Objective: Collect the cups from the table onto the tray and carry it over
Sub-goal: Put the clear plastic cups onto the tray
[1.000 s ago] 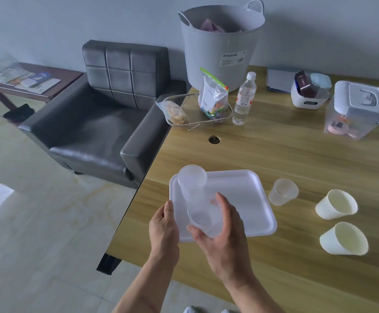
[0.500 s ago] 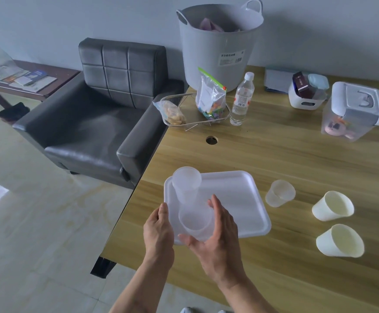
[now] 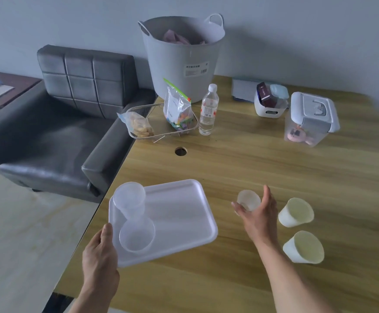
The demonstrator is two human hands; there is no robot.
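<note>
Since a second ago your right hand [image 3: 259,214] has left the clear cup it was holding over the tray and is now reaching across to the small frosted cup [image 3: 248,199] on the wooden table [image 3: 274,168]; the fingers are spread wide and curling around that cup, thumb on its near side, but whether they are gripping it or only touching it you cannot tell from this view. Your left hand [image 3: 100,256] is resting at the near left edge of the white tray [image 3: 179,213], thumb lying up along the rim, fingers hidden beneath, so how firm the hold is stays unclear. Two clear cups are now sitting on the tray's left side; the far one [image 3: 129,201] is standing at the back left corner, and the near one [image 3: 137,236] is standing just in front of it, close to your left thumb. Two cream cups are waiting to the right of your right hand; the farther cream cup [image 3: 295,212] and the nearer cream cup [image 3: 304,246] are both tilted with their mouths facing you, apart from each other and off the tray.
</note>
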